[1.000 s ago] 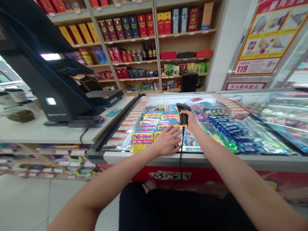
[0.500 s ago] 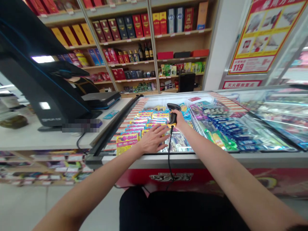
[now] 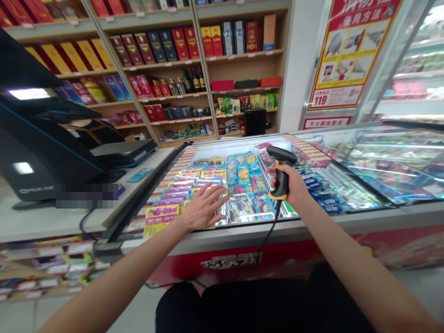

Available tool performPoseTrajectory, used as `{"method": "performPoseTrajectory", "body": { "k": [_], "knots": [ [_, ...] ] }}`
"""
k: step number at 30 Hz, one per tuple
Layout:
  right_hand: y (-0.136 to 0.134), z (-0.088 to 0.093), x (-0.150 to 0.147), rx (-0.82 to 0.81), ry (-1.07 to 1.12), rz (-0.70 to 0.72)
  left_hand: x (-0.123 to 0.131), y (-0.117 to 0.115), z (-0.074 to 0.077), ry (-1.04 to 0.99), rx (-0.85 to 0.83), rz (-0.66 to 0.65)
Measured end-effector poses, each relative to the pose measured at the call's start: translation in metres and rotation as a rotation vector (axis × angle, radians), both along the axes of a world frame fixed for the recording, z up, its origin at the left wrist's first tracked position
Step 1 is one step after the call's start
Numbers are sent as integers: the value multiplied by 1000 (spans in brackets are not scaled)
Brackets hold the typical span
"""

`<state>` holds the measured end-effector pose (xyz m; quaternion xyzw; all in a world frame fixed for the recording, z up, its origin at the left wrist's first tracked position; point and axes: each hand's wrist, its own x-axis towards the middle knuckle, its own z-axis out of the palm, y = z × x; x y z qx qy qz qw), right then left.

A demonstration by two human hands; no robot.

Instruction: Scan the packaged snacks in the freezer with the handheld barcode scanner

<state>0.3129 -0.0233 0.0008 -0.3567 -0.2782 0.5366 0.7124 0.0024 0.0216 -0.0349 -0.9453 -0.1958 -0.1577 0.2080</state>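
Note:
A black and yellow barcode scanner is gripped by its handle in my right hand, over the glass-topped freezer. Its cable hangs down past the freezer's front edge. My left hand is spread, palm down, by the front of the rows of yellow and pink ice cream packets. Whether it touches the glass I cannot tell. Between the hands, blue packets and dark-and-white packets lie inside the freezer.
On the left counter stand a black checkout terminal and a flat black scale. Shelves of boxes and bottles line the back. A red and yellow poster hangs at the right. A person's dark clothing shows behind the terminal.
The barcode scanner has moved right and nearer in my right hand, away from my left hand. My left hand stays spread near the yellow packets. The camera view has shifted right.

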Motion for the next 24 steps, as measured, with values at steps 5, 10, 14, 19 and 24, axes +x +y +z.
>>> {"method": "performPoseTrajectory", "body": {
  "k": [5, 10, 14, 19, 24],
  "knots": [
    [-47, -19, 59, -73, 11, -120, 44, -4, 2, -61, 29, -60],
    [-81, -37, 106, -104, -57, -146, 82, -13, -1, -148, 7, -135],
    [-101, -46, 133, -136, -134, -183, 111, -31, -3, -197, -58, -111],
    [-113, -54, 155, -158, -111, -243, 171, -40, -15, -283, -178, -33],
    [-110, -60, 157, -122, -115, -229, 245, 11, -6, -446, -400, 111]
  ]
}}
